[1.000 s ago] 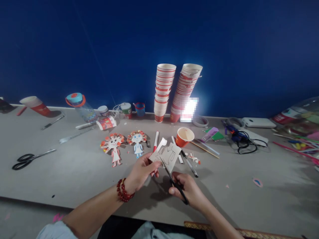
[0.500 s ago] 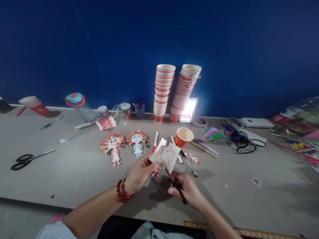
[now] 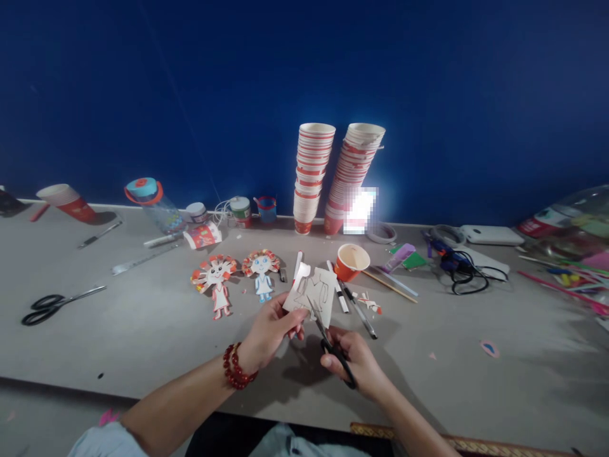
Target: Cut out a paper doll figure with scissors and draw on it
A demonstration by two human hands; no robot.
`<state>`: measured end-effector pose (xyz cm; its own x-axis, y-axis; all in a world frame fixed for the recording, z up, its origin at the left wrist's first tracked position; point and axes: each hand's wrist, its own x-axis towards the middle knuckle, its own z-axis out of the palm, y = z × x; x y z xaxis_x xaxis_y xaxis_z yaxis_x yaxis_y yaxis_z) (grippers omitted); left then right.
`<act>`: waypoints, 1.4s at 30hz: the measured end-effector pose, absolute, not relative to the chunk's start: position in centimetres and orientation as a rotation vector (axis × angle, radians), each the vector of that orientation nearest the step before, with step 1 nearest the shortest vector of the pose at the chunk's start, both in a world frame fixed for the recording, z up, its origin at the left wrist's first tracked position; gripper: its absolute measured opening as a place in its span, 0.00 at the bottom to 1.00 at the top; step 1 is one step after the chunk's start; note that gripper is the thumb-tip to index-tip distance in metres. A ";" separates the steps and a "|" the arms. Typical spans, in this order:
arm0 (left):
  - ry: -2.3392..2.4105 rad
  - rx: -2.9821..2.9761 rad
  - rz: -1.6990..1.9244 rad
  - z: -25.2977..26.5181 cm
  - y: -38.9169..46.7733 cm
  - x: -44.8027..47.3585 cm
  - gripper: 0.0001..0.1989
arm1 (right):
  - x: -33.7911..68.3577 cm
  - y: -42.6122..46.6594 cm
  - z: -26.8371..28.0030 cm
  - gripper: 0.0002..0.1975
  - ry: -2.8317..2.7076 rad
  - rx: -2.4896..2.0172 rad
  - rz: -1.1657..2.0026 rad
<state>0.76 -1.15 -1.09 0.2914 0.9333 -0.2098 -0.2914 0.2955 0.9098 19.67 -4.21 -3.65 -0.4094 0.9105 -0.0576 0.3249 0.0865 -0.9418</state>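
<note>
My left hand (image 3: 276, 324) pinches a small piece of white paper (image 3: 324, 289) with dark outlines drawn on it. Black-handled scissors (image 3: 339, 362) are gripped in my right hand (image 3: 356, 365), their blades lying at the lower part of the paper. Whether the blades are fully closed is hard to make out. Left of the paper lie two paper dolls, a red one (image 3: 219, 298) and a blue one (image 3: 262, 285), each with a fringe of orange and white strips around its head. Behind the paper stands an orange paper cup (image 3: 351, 263), with several markers around it.
Two tall stacks of paper cups (image 3: 314, 171) stand against the blue wall. A second pair of scissors (image 3: 47, 308) and a water bottle (image 3: 155, 206) are at left. A glue gun (image 3: 450, 254) with a cord and a tape roll (image 3: 382, 233) lie at right.
The paper has turned slightly in my left hand, its right corner moving down and left. The scissors blades have shifted a little on it.
</note>
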 end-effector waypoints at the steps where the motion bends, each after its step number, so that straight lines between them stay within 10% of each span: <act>1: 0.899 0.891 0.978 -1.1 -1.2 0.8 0.11 | 19.6 -4.2 -3.6 0.33 -1.806 -1.214 1.303; 42: 0.874 0.912 1.012 -0.9 -1.6 1.1 0.10 | 18.3 -5.1 -4.9 0.31 -1.629 -1.216 1.291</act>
